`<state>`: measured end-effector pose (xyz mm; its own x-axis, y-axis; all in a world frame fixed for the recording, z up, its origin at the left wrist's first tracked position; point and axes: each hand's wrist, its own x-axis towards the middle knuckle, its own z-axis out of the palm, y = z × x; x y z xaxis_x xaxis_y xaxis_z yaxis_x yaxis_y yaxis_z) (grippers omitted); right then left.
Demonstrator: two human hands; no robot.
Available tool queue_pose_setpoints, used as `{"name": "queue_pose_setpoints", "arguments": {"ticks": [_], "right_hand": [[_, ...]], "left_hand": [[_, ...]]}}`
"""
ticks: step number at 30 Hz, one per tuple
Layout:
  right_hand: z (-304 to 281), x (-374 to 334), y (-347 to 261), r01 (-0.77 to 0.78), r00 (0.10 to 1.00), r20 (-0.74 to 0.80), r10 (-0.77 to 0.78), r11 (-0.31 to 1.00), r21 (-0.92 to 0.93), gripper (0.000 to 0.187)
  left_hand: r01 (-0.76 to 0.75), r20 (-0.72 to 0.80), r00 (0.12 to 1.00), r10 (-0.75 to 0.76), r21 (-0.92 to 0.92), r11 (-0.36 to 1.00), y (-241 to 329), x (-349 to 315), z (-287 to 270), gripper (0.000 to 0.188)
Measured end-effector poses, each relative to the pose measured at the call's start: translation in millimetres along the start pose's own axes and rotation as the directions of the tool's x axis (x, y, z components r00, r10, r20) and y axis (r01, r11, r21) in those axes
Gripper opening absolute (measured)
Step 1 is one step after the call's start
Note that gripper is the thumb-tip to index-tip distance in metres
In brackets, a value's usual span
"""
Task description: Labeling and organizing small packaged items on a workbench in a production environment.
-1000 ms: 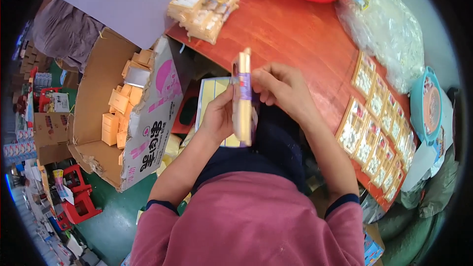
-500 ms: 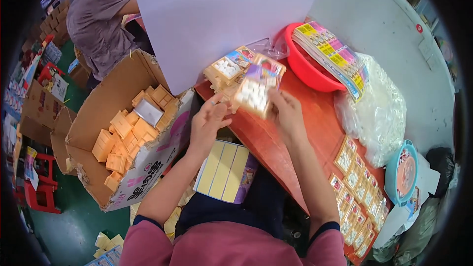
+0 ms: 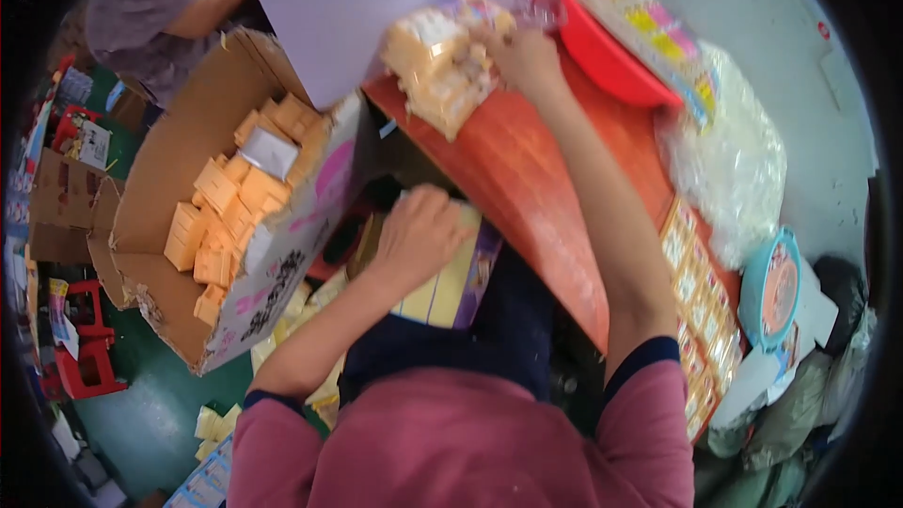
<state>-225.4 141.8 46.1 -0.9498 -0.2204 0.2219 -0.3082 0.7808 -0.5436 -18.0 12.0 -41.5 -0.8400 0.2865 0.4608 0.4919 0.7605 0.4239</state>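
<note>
My left hand (image 3: 421, 233) is low over my lap, its fingers curled down on a pale yellow sheet (image 3: 435, 293) with a purple edge. Whatever its fingertips pinch is hidden beneath the hand. At the table's far left corner, my right hand (image 3: 529, 61) has its fingers closed at a blurred clear-fronted pack (image 3: 482, 17) with a coloured card. Beside and below that hand stands a pile of cream plastic trays (image 3: 428, 66), the upper one with white pieces in it. Motion blur smears the right fingertips and the pile.
Left of me, a torn cardboard box (image 3: 155, 226) holds many orange-cream plastic parts (image 3: 226, 198). Rows of filled packs (image 3: 701, 306) lie along the red table (image 3: 536, 188). Behind are a red basin (image 3: 602, 47) with printed sheets, a clear plastic bag (image 3: 729, 160) and a turquoise basin (image 3: 771, 292). Another person sits beyond.
My left hand has left the tray pile and dropped to the yellow sheet. My right hand has moved the pack farther away, to the pile. The whole view has tilted.
</note>
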Motion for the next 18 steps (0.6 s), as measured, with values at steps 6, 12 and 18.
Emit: {"name": "queue_pose_setpoints", "arguments": {"ticks": [6, 12, 18], "right_hand": [[-25, -116, -15, -0.184, 0.951, 0.305, 0.053, 0.889, 0.418, 0.041], [29, -246, 16, -0.380, 0.906, 0.374, 0.200, 0.775, 0.505, 0.022], [58, -262, 6, -0.076, 0.986, -0.109, 0.127, 0.922, 0.379, 0.017]], "left_hand": [[0.044, 0.177, 0.983, -0.051, 0.044, 0.998, -20, 5, 23, 0.034], [0.280, 0.453, 0.878, -0.152, -0.229, 0.932, -35, -2, 6, 0.016], [0.714, 0.713, 0.655, -0.249, -0.479, 0.510, -26, -1, -8, 0.016]]}}
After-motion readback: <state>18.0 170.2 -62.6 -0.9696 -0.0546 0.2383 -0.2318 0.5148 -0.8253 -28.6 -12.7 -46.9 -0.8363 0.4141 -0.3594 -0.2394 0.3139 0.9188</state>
